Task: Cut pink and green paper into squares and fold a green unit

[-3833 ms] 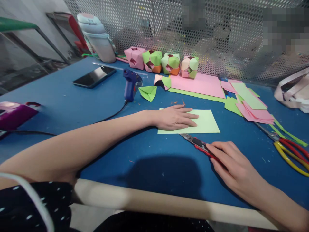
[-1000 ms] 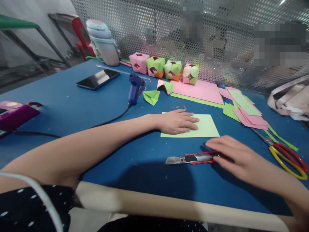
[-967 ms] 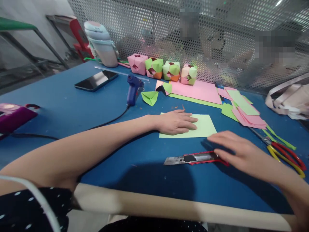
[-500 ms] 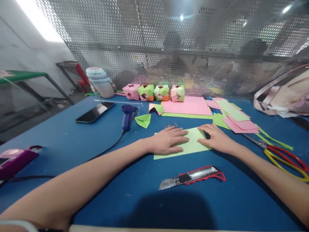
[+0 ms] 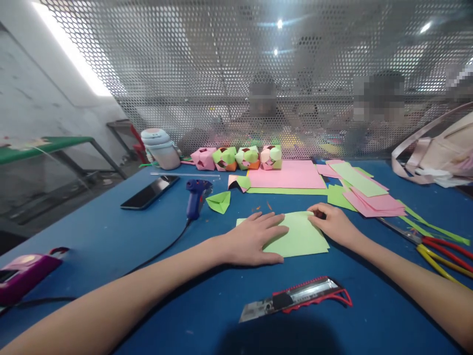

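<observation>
- The left hand (image 5: 254,240) lies palm down, its fingers spread, pressing on the light green paper (image 5: 301,236) and gripping nothing.
- The right hand (image 5: 334,224) is nearly closed, thumb and fingertips pinching the paper's far right edge.
- That paper lies on the blue bench (image 5: 192,301) between the hands; two edges show at its near right corner.
- One box cutter (image 5: 295,297), blade out, lies nearer the camera than the paper, touched by neither hand.
- Beyond the left hand are one folded green piece (image 5: 219,202), one blue glue gun (image 5: 195,198), one phone (image 5: 150,193) and one clear rod (image 5: 185,175).
- One pair of scissors (image 5: 417,238) lies right of the right hand, beside a pile of cut pink and green papers (image 5: 373,204), too overlapped to count.
- Four folded paper cubes (image 5: 226,159) stand in a row at the back, with openings; their insides are unclear.
- One lidded bottle (image 5: 164,152) stands left of them and one bag (image 5: 453,150) sits far right, contents of both hidden.
</observation>
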The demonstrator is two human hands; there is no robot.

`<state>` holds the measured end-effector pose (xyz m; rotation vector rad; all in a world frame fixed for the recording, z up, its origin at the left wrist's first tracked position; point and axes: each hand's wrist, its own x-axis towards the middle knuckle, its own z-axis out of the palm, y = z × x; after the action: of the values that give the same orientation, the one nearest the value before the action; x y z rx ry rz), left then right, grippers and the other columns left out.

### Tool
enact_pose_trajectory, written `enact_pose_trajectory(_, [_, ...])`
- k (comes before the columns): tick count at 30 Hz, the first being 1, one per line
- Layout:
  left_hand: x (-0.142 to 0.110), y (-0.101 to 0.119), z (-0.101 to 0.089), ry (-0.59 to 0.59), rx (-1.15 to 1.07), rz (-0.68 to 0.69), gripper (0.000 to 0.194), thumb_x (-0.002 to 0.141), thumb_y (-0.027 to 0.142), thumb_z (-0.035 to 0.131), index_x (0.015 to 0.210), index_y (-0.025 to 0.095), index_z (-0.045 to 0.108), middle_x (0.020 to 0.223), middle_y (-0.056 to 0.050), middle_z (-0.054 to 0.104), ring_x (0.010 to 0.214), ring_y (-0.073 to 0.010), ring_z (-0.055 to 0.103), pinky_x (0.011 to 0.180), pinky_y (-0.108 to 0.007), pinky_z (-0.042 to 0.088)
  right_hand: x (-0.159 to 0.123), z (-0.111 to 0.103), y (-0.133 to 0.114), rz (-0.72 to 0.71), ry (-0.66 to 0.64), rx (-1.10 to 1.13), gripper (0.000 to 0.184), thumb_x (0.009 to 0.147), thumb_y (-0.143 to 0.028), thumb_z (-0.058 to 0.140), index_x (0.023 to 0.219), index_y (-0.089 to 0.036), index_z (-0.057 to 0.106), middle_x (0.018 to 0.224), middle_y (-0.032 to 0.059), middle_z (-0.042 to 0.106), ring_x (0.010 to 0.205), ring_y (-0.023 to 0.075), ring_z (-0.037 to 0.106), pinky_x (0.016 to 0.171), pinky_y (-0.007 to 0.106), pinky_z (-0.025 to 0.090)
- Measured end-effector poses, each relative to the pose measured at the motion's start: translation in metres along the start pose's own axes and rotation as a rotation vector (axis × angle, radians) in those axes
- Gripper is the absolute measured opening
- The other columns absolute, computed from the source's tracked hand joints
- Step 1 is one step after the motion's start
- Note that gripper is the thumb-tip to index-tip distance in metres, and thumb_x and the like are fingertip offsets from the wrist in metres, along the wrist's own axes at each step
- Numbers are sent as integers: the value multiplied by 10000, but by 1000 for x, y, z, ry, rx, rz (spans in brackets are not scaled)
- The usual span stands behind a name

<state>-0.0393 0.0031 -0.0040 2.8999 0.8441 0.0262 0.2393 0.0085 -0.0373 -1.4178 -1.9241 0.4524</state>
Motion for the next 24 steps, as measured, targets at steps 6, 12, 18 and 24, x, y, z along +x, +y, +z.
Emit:
enact_pose_trajectory(6, [4,-10,12,149,72,-67,476,997,472,489,1363,176,554,1547,-173,439,1408,-346,447,1137,-531,386,2,4,12,89,131,112,212,804,-369,572,889,-201,669,805,31,681,737,190,617,719,346,487])
enact_pose_trajectory(12, [9,-23,25,309,64,-218,352,990,367,527,1243,141,621,1478,-183,518,1348,-318,520,1110,-478,438,5,3,16,108,245,189,229,823,-415,580,855,-199,649,784,32,676,716,190,624,690,338,494])
enact_pose_trajectory(18, [8,-23,26,354,97,-211,343,990,366,522,1227,137,618,1470,-198,515,1362,-337,496,1104,-505,432,4,-2,15,63,355,205,239,866,-411,600,814,-195,688,804,45,703,734,199,634,682,347,502])
enact_pose_trajectory(24, [9,-25,27,402,108,-217,364,981,346,531,1259,117,584,1496,-225,470,1394,-357,451,1120,-524,405,4,-6,15,-46,511,207,225,886,-400,631,921,-211,748,1129,92,714,1094,240,642,941,420,501])
